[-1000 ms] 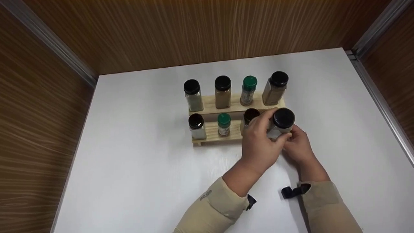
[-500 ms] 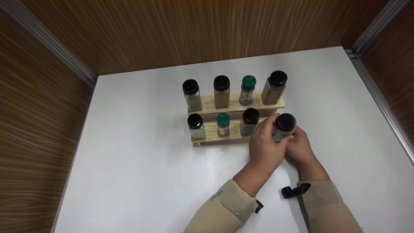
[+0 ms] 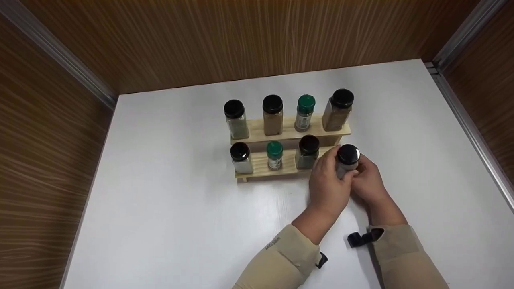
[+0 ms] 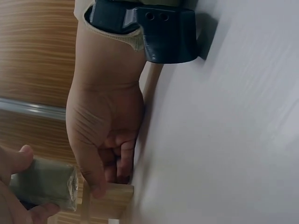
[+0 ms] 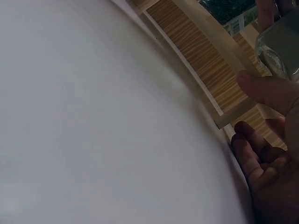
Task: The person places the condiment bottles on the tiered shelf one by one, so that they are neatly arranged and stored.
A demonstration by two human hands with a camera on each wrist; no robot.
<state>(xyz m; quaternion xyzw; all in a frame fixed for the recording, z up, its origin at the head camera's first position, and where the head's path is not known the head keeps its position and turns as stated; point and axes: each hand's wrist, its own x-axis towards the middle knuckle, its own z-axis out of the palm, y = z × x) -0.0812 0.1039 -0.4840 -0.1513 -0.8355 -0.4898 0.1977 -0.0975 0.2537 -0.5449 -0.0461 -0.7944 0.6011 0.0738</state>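
My left hand (image 3: pixel 329 188) grips a square-sided spice jar (image 4: pixel 46 183) with a black cap, grey-green through the glass. It is held over the right end of the lower shelf of a two-tier wooden spice rack (image 3: pixel 259 162). In the right wrist view the jar's clear base (image 5: pixel 268 58) appears above the shelf board, apart from it. My right hand (image 3: pixel 369 184) is at the rack's right end, thumb against the shelf board and the other fingers curled below. The head view hides its fingertips behind the jar and left hand.
Several capped jars stand upright on the rack, including a green-capped one (image 3: pixel 275 155) and a dark one (image 3: pixel 308 154) beside my left fingers. A tall brown jar (image 3: pixel 338 112) stands on the upper shelf's right end. The white table (image 3: pixel 160 192) is bounded by wood-grain panels (image 3: pixel 249 40).
My left hand and the jar have come down and a little nearer to me, uncovering the dark jar on the lower shelf. My right hand has stayed almost in place.
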